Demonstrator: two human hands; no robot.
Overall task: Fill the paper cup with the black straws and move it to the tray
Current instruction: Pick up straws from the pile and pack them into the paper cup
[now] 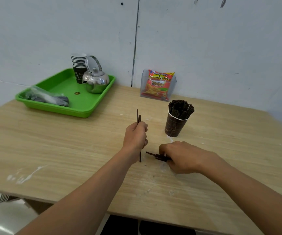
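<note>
the paper cup (176, 124) stands just beyond the right hand (182, 156), which clutches flat straws (154, 155) on the desk (69, 150), while the left hand (135, 134) grips upright straws (138, 116).

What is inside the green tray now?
The tray holds a stack of cups, a kettle in front of it, a plastic bag with dark contents I cannot identify, and a small gold disc. The kettle hides part of the stack.
</note>
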